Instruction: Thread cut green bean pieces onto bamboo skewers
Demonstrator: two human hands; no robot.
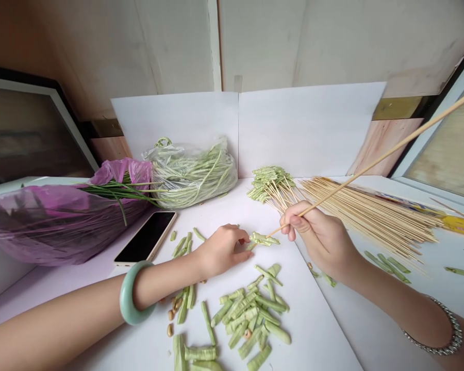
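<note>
My right hand (319, 234) is closed around a long bamboo skewer (355, 180), which slants up to the right. Several pale green bean pieces (263, 239) are bunched at the skewer's lower tip. At the left end of that bunch, my left hand (228, 250) has its thumb and fingers curled about a green bean piece (251, 246). Below both hands lies a loose pile of cut bean pieces (251, 309) on white paper. Behind my right hand, a stack of filled skewers (268, 181) rests with its bean ends toward the back.
A bundle of bare skewers (371, 216) spreads at the right. At the left lie a phone (147, 238), a purple bag (62, 221) with green stalks and a clear bag of long beans (193, 172). White boards (309, 129) stand at the back.
</note>
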